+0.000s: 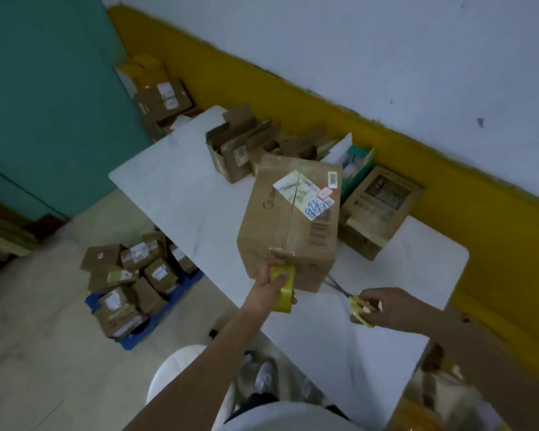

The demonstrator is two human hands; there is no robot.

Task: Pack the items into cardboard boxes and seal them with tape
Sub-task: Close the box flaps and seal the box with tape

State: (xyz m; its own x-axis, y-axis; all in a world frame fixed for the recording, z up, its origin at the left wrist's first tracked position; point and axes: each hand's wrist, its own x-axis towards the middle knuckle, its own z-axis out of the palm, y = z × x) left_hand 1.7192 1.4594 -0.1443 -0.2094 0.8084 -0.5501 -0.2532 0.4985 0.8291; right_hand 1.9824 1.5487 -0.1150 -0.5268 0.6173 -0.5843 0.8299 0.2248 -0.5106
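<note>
A closed cardboard box (293, 222) with labels and blue writing on top stands on the white table (181, 194). Clear tape runs along its top seam and down its near face. My left hand (269, 286) grips a yellow tape roll (283, 287) pressed against the box's near face, with tape stretched from roll to box. My right hand (389, 309) holds yellow-handled scissors (360, 307) on the table to the right of the box, blades pointing toward the box's lower corner.
Several open small cartons (231, 150) line the table's far edge by the wall. A printed brown box (377, 209) and a green-edged box (357, 166) sit right of the main box. Sealed parcels (131, 281) are piled on a blue pallet on the floor at left.
</note>
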